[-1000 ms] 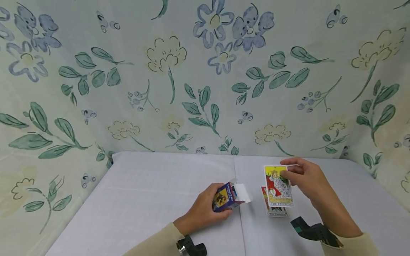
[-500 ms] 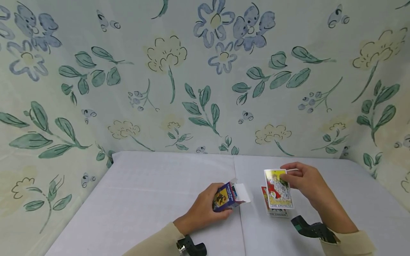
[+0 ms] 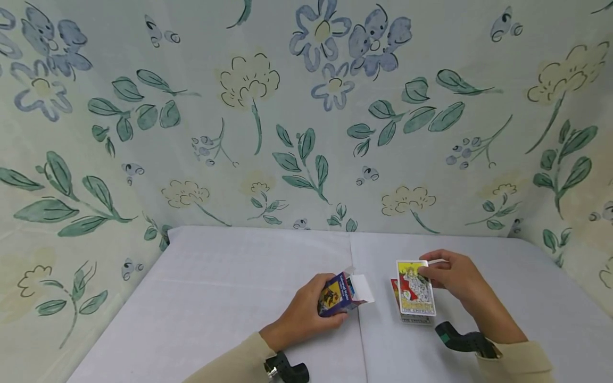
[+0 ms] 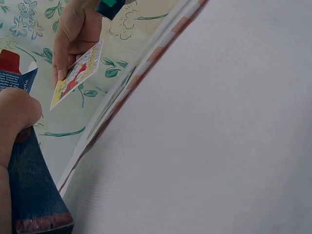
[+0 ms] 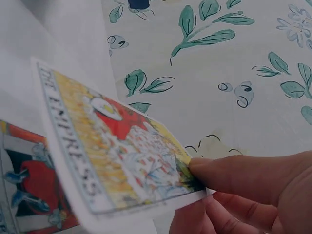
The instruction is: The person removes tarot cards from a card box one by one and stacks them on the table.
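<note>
My right hand (image 3: 455,274) pinches a tarot card (image 3: 415,288) by its upper right edge, thumb on the printed face. "THE EMPRESS" reads along the bottom of this card (image 5: 122,151) in the right wrist view. Beneath it, mostly covered, another tarot card (image 3: 416,320) lies face up on the table; its red and dark picture (image 5: 36,180) shows at the left of the right wrist view. My left hand (image 3: 306,308) grips a dark blue card box (image 3: 335,298) with a yellow panel. The white flap (image 3: 362,290) of the box stands open toward the cards.
White cloth covers the table (image 3: 230,282). Behind it hangs a floral curtain (image 3: 215,175), which also runs along both sides. Each wrist bears a black camera mount, the left one (image 3: 287,369) and the right one (image 3: 464,340).
My right hand has brought the Empress card down and toward me, so that it covers more of the card on the table. The left hand and the box have stayed in place.
</note>
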Demonstrator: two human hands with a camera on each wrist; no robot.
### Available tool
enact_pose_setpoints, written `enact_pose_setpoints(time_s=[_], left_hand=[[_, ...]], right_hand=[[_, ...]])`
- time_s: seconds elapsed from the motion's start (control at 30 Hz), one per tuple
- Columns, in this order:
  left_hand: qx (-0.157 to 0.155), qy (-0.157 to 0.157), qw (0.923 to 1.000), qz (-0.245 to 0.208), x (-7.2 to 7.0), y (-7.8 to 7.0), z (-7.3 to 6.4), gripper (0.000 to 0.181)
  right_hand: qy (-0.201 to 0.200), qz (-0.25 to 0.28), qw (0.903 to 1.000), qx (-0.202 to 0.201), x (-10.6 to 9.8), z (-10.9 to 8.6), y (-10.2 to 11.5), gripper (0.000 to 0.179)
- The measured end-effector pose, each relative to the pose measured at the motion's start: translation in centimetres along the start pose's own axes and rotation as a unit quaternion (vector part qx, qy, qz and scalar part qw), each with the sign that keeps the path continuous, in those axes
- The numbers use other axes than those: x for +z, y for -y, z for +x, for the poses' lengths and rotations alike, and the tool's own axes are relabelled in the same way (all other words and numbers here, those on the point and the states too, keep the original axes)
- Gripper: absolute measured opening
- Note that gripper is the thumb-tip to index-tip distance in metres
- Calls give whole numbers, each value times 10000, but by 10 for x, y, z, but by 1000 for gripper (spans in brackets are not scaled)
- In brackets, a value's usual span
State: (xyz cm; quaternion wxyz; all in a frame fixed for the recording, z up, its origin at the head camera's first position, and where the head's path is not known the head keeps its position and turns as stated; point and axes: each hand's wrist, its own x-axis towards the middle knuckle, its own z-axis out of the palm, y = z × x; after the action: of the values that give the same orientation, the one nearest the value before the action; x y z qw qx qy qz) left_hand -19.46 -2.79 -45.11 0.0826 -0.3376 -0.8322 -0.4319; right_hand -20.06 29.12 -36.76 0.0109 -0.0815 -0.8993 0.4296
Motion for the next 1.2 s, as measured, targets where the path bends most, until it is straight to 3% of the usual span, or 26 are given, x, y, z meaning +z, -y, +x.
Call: enact_pose_setpoints(time_s=[0.8,1.2], left_hand=[[-6,-3,10000,80,0,1,-1,69],[-10,17,10000,20,1,1,0,68]], right_hand=[[222,162,9988,409,19,12,-25,37],[165,-125,9990,389,26,15,-32,36]])
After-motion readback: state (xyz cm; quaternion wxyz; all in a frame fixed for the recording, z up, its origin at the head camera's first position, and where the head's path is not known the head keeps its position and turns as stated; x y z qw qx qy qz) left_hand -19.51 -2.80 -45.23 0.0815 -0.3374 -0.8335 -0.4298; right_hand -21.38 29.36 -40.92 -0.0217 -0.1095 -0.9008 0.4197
